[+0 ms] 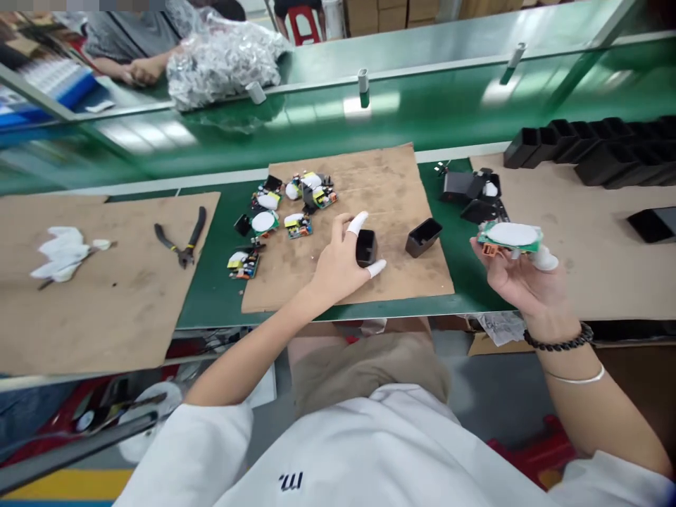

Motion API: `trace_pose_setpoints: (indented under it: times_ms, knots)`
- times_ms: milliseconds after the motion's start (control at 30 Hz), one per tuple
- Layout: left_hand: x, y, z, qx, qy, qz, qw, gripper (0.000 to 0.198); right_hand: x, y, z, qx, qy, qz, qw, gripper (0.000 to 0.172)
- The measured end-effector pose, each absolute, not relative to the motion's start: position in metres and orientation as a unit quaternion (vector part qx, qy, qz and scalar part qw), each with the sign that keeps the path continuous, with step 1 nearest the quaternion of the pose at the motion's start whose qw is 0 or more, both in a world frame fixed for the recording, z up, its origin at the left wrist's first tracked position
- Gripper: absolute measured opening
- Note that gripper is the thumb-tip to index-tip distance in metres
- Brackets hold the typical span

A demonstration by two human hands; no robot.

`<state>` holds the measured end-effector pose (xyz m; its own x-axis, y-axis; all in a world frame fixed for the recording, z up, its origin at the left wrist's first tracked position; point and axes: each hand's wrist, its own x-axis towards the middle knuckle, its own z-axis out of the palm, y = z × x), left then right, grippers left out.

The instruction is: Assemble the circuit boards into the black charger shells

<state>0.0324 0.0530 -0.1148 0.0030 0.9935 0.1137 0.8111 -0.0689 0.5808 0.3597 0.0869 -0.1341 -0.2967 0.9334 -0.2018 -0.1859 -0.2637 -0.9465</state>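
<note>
My left hand (343,257), with white finger cots on the thumb and one finger, is curved around a small open-topped black plastic case (366,248) on the cardboard mat. A second black case (424,237) lies tilted to its right. Off to the right, my right hand (520,282) holds up a green circuit board (511,237) with a white pad on top and an orange part beneath. Several similar boards (264,222) with white pads and yellow components are grouped left of my left hand.
Diagonal cutters (184,239) and a crumpled white cloth (62,253) lie on the left cardboard. Black parts (470,190) sit beyond my right hand. Rows of black cases (607,151) stand far right. A person's hands (145,70) rest across the green partition, beside a plastic-wrapped heap (222,60).
</note>
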Motion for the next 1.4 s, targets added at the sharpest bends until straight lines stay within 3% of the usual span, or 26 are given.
trace_pose_setpoints:
  times_ms: [133,267,400,533,767,967,1400]
  knots:
    - [0.022,0.048,-0.118,0.670,0.576,0.297,0.362,0.108,0.337,0.071,-0.136,-0.414,-0.486,0.656,0.403,0.047]
    - [0.016,0.057,-0.118,0.639,0.547,0.277,0.464,0.085,0.314,0.064,-0.130,-0.411,-0.514,0.647,0.384,0.055]
    - [0.020,0.051,-0.116,0.641,0.543,0.293,0.456,0.078,0.281,0.061,-0.126,-0.363,-0.542,0.581,0.486,0.049]
    - [0.029,0.033,-0.100,0.672,0.520,0.340,0.405,0.068,0.246,0.058,-0.121,-0.315,-0.570,0.466,0.600,0.062]
    - [0.026,0.013,-0.065,0.724,0.470,0.371,0.343,0.060,0.241,0.051,-0.113,-0.262,-0.699,0.346,0.569,0.067]
    - [0.026,0.012,-0.054,0.721,0.448,0.374,0.372,0.057,0.250,0.046,-0.109,-0.257,-0.678,0.387,0.570,0.067]
    - [0.035,0.016,-0.056,0.697,0.421,0.401,0.419,0.067,0.250,0.045,-0.099,-0.224,-0.717,0.315,0.581,0.070]
